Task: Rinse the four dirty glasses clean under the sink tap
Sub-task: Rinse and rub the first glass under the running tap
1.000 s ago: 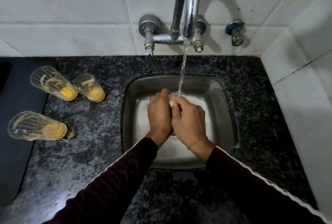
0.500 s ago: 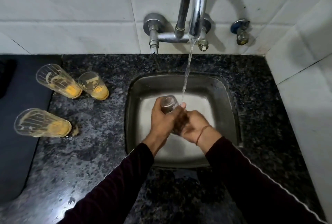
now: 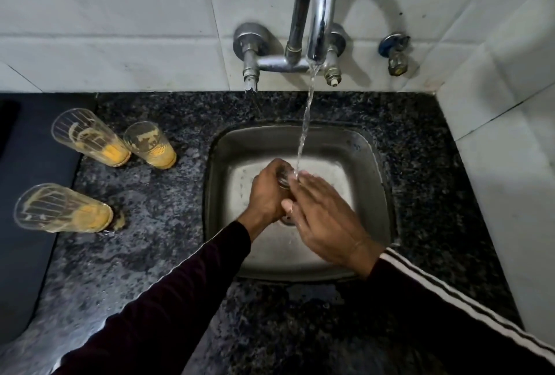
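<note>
A person's left hand (image 3: 265,194) curls around a clear glass (image 3: 284,178) over the steel sink (image 3: 372,170), gripping it just beneath a thin stream of water (image 3: 304,122) that falls from the chrome tap (image 3: 319,8). The right hand (image 3: 322,218) lies against the glass with its fingers straight and spread, the fingertips (image 3: 304,175) meeting the water where it lands on the rim. Most of the glass is hidden between the two hands; only its upper edge shows, and whether residue is left inside cannot be told. Both arms wear dark sleeves, the right one (image 3: 450,308) edged with white stripes.

Three more glasses stand upright on the speckled black granite surface (image 3: 156,254) to the left of the sink, each streaked inside and holding a yellow-orange residue at the bottom. The tall ribbed glass (image 3: 90,138) and the short glass (image 3: 150,144) sit just beside each other near the tiled wall (image 3: 105,29). The third glass (image 3: 63,209), also ribbed, stands apart from them, nearer the person, with a small smear of the same residue on the stone at its base. A dark mat (image 3: 27,194) lies at the far left edge, with the two ribbed glasses at its border. A small valve (image 3: 395,53) juts from the wall to the right of the tap.
</note>
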